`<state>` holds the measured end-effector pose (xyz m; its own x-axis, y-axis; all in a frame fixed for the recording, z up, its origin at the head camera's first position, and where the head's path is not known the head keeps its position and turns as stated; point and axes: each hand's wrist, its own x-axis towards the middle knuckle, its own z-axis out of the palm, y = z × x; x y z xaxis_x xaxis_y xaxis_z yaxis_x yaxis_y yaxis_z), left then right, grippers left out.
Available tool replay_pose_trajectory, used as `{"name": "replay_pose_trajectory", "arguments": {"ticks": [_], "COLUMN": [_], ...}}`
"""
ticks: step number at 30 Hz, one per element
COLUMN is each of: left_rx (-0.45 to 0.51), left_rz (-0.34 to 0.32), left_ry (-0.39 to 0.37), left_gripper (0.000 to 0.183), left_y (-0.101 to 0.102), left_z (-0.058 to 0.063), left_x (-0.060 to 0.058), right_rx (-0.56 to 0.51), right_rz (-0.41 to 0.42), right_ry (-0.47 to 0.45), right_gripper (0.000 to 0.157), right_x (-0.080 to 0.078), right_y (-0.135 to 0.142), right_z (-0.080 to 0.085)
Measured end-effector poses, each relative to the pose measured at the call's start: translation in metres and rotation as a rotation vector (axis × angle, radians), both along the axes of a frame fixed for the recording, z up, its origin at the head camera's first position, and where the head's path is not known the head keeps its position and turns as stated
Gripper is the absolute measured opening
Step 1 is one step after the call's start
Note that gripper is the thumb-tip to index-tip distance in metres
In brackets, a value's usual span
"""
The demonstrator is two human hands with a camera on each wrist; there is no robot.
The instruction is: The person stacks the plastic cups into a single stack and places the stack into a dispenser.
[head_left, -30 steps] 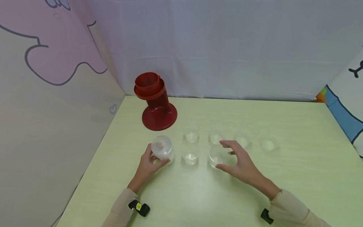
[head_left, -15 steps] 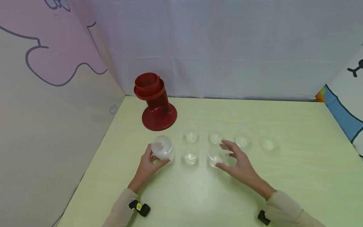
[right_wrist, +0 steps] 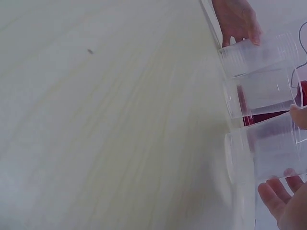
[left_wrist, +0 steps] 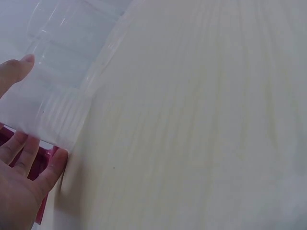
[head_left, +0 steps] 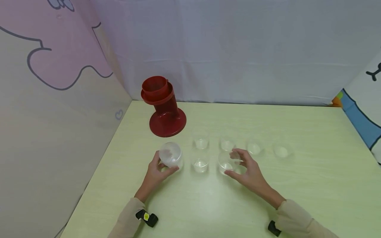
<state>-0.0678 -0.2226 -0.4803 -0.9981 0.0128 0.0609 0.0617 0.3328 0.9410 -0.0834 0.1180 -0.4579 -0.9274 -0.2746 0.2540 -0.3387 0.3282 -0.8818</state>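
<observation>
My left hand grips a clear plastic cup at the left end of the front row. In the left wrist view, closely spaced ridges ring this cup near its table end. At the row's right end, my right hand has its thumb and fingers curved round another clear cup; the right wrist view shows fingertips against the cup wall. Between them stands a third clear cup, untouched.
Behind the front row stand several more clear cups, faint against the pale table. A dark red stand with a round base and cup-like top is at the back left. A white cloth hangs behind the table.
My right hand has shifted slightly left and closed in round its cup, which has moved a little left. The left hand stays in place with its cup.
</observation>
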Motion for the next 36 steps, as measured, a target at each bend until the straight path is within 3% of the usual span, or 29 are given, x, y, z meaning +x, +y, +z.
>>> {"name": "replay_pose_trajectory", "arguments": {"ticks": [10, 17, 22, 28, 36], "left_rx": [0.016, -0.001, 0.01, 0.031, 0.034], "left_rz": [0.002, -0.021, -0.022, -0.028, -0.013], "left_ry": [-0.031, -0.022, -0.012, 0.013, 0.031], "left_gripper": [0.075, 0.072, 0.071, 0.072, 0.073], "left_y": [0.002, 0.01, 0.011, 0.009, 0.002], "left_z": [0.004, 0.034, 0.036, 0.03, 0.002], "left_x": [0.0, 0.008, 0.009, 0.008, 0.001], "right_rx": [0.007, 0.007, 0.004, -0.022, -0.046], "right_rz": [-0.006, -0.008, 0.0, 0.018, 0.043], "right_ry": [-0.001, 0.014, 0.036, 0.075, 0.058], "right_gripper": [0.07, 0.067, 0.066, 0.071, 0.069], "right_x": [0.003, 0.012, 0.013, 0.005, 0.002], "right_y": [0.0, -0.005, -0.005, 0.003, 0.006], "right_z": [0.006, 0.04, 0.046, 0.029, 0.028]}}
